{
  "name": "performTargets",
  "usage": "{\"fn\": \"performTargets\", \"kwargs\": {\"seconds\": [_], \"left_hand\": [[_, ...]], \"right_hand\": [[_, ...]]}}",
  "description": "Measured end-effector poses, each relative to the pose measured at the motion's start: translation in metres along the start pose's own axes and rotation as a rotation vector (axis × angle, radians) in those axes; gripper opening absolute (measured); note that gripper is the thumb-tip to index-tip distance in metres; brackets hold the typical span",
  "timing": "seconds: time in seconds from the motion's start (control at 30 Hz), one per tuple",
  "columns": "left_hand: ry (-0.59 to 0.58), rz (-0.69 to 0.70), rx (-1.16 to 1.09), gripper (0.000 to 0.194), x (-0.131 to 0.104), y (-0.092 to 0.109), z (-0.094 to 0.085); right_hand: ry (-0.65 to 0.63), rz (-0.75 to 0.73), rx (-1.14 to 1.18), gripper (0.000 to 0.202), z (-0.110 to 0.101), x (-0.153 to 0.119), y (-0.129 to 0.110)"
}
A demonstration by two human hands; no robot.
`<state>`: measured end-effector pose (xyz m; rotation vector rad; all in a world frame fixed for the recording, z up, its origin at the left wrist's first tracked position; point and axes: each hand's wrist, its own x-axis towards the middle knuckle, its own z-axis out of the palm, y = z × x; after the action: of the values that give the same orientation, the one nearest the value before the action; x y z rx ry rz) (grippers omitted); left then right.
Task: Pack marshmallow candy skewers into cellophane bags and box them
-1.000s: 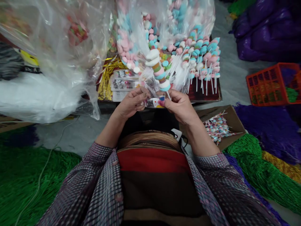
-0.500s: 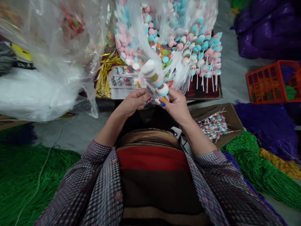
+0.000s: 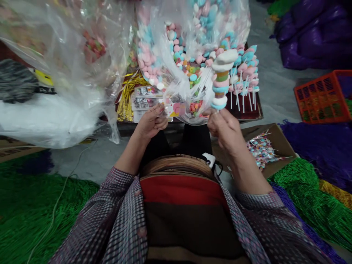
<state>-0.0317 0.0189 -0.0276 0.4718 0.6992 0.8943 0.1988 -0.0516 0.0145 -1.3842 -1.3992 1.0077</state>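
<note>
Shifted right since the earlier frame, white, pink and blue marshmallow skewer (image 3: 220,86) upright in the closed right hand (image 3: 224,126), clear plastic sleeve with pink-and-yellow print (image 3: 176,109) pinched by the left hand (image 3: 154,119), near a dark brown wooden table (image 3: 251,115).

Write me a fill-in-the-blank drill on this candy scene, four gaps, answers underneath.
1. The right hand holds a candy skewer whose topmost piece is coloured ____.
2. Counting the left hand, which pinches a printed packet, the number of hands holding something is ____.
3. The shiny strips beside the stacked packets are coloured ____.
4. The open cardboard box with candy sticks in it is on the person's ____ side.

Missing words: white; two; gold; right.
</note>
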Motion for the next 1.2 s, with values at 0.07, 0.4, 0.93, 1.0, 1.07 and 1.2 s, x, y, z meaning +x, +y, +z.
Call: {"fn": "performTargets", "kwargs": {"seconds": [0.07,0.4,0.93,1.0,1.07,1.2], "left_hand": [[-0.021,-0.012,-0.017,0.039,0.001,0.001,-0.004],[-0.037,-0.036,-0.019,0.041,0.004,-0.001,-0.004],[-0.001,-0.039,-0.004,0.041,0.003,-0.001,0.002],[0.005,-0.048,-0.012,0.041,0.003,-0.001,0.001],[0.01,-0.051,-0.023,0.039,0.003,-0.002,0.0],[0.019,-0.036,-0.019,0.035,0.005,-0.004,-0.004]], "right_hand": [[0.017,0.03,0.01,0.038,-0.013,-0.011,-0.008],[0.083,-0.057,-0.24,0.024,-0.034,-0.03,-0.011],[0.272,-0.269,-0.612,0.01,-0.043,-0.029,-0.002],[0.271,-0.314,-0.666,0.008,-0.041,-0.028,-0.003],[0.269,-0.374,-0.718,0.008,-0.041,-0.028,-0.003],[0.257,-0.462,-0.783,0.008,-0.042,-0.029,-0.002]]}}
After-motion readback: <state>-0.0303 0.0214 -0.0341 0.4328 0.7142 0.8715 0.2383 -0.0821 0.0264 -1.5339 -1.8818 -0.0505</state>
